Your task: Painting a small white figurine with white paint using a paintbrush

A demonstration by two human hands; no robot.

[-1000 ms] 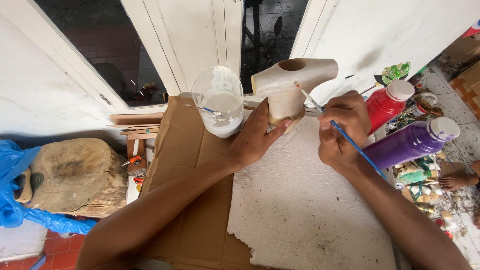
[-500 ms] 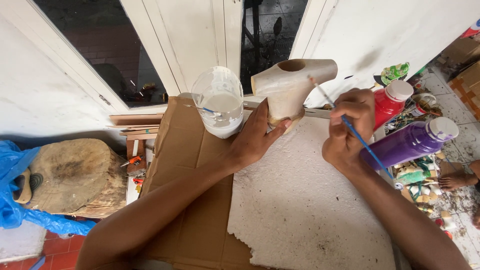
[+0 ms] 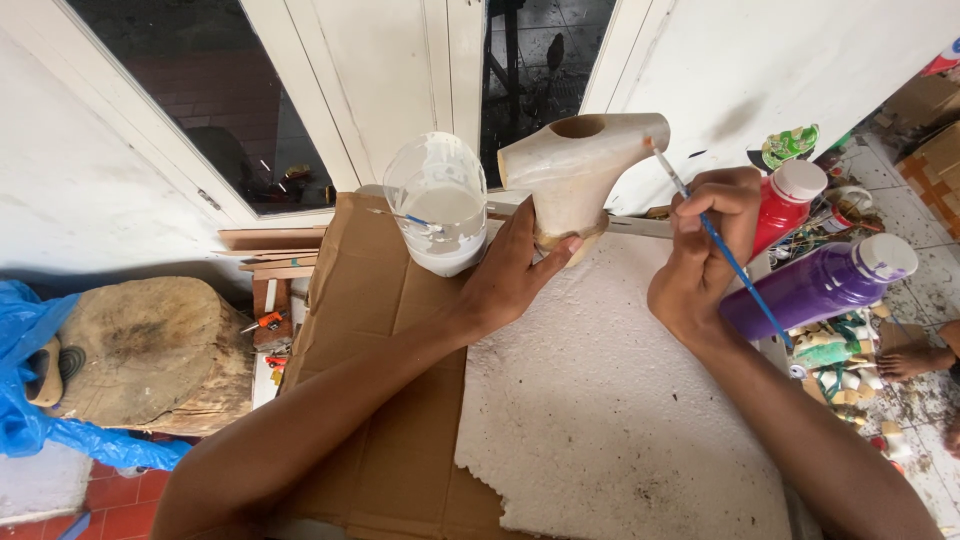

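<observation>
While steadied from below against the brush strokes, stands upright on the white foam sheet [image 3: 620, 400], over flat cardboard [image 3: 370, 330] that spares the surface from drips: a pale wooden piece [image 3: 575, 170]. Left hand [image 3: 515, 275] with fingers closed around its narrow base; right hand [image 3: 705, 245] with fingers pinched on a thin blue paintbrush [image 3: 715, 245], tip touching the piece's upper edge. Just beside, within easy reach, a clear cup of whitish paint [image 3: 440, 205]. To the right, red bottle [image 3: 785, 205] and purple bottle [image 3: 820, 285].

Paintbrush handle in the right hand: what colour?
Blue, with a pale tip; the paintbrush shows in the head view, held by the right hand.
</observation>
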